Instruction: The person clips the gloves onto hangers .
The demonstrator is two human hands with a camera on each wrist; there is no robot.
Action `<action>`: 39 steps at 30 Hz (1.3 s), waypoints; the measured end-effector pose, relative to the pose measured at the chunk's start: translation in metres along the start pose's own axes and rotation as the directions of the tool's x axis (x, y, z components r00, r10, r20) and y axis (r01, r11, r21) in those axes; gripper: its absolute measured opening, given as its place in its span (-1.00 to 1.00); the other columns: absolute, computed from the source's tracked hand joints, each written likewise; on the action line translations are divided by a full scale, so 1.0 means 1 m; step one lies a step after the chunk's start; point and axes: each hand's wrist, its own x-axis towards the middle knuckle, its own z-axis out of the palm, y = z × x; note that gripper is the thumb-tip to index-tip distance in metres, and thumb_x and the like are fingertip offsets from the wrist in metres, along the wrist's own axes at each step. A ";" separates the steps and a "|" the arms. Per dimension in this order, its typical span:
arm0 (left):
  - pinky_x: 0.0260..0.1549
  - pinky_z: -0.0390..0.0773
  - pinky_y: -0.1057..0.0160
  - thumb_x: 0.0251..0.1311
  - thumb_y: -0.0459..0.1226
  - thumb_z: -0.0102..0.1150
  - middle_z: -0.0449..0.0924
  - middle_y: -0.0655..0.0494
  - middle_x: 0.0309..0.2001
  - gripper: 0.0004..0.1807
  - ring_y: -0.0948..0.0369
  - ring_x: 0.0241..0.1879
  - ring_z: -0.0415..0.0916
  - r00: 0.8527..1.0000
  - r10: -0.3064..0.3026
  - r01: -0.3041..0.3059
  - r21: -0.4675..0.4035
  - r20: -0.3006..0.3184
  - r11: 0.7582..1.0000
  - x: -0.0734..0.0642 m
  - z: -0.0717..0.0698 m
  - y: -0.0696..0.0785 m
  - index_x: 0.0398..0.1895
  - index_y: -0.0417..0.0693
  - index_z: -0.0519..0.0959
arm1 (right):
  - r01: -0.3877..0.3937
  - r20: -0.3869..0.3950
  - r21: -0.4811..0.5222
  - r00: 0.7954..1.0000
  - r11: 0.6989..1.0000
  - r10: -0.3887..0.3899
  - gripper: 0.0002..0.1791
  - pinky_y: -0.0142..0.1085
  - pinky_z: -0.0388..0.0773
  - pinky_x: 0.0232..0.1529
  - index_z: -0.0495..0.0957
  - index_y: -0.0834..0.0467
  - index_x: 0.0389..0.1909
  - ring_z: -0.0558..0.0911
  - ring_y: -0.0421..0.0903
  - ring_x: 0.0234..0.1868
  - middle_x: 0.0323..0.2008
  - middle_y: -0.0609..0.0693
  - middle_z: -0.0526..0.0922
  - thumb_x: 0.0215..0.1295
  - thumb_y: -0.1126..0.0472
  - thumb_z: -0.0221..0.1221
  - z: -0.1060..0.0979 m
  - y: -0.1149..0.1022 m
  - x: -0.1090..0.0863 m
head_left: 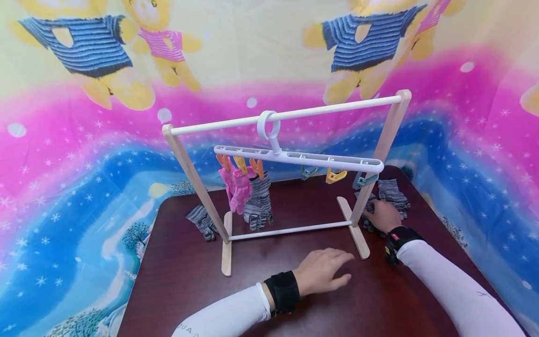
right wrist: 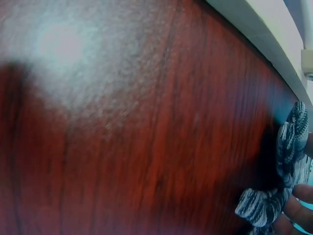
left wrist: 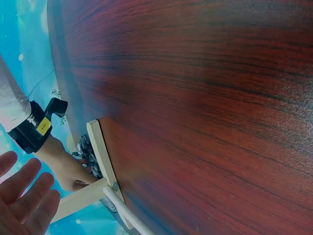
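Note:
My right hand [head_left: 385, 216] is beside the rack's right post and grips a grey-and-black knit glove [right wrist: 291, 147]. In the right wrist view its fingers curl against the cloth, while the hand hides part of the glove. Just behind it lies another mottled grey glove [head_left: 393, 193]. My left hand [head_left: 322, 272] hovers low over the front of the table, relaxed and holding nothing; its spread fingers [left wrist: 24, 188] show in the left wrist view. On the white hanger [head_left: 330, 161], clips hold a small pink glove [head_left: 237, 189] and a grey glove [head_left: 259, 203] at the left.
A wooden rack with a white top rod [head_left: 337, 107] carries the hanger. Green and yellow clips [head_left: 335, 176] hang from the hanger's right half. One more grey glove [head_left: 203, 222] lies behind the left post [head_left: 195, 187]. The dark red table [head_left: 177, 290] stands before a printed cloth backdrop.

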 end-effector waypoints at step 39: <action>0.12 0.56 0.38 0.40 0.04 0.09 0.62 0.28 0.22 -0.52 0.35 0.20 0.57 0.994 -0.072 0.072 -0.010 -0.082 0.997 -0.016 -0.011 -0.020 0.32 0.15 0.48 | -0.073 -0.248 0.139 0.963 0.988 0.106 -0.72 0.00 0.48 -0.39 0.62 0.44 -0.04 0.64 0.16 -0.42 -0.32 0.35 0.69 0.43 0.29 0.12 -0.019 -0.002 -0.012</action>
